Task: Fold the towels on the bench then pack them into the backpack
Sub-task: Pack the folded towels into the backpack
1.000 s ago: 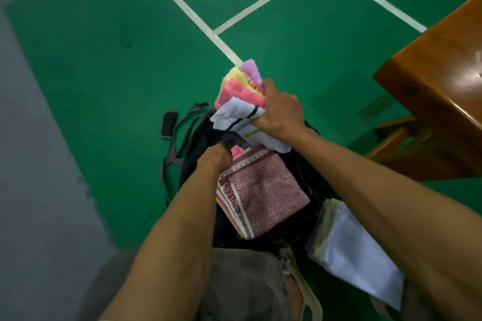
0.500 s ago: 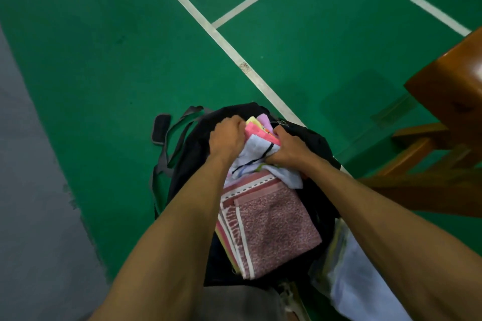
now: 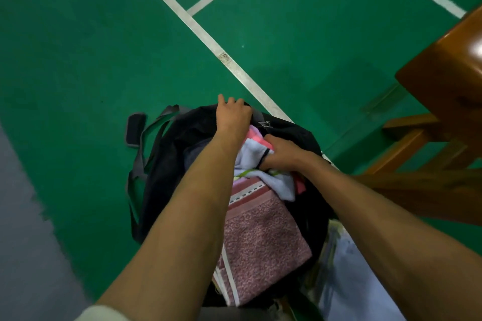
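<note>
A black backpack lies open on the green floor in front of me. My left hand grips the far rim of its opening. My right hand presses down on a bundle of white and pink towels that sits partly inside the opening. A folded dusty-pink towel with white stripes rests on the near part of the backpack, between my forearms. A pale folded towel lies to the right, under my right arm.
A wooden bench stands at the right, its legs reaching down toward the backpack. The backpack's grey straps trail to the left. White court lines cross the green floor; a grey strip runs along the left.
The bundle of towels has gone from held up above the backpack to pushed down into its opening. My left hand has moved from the bundle to the backpack's far rim.
</note>
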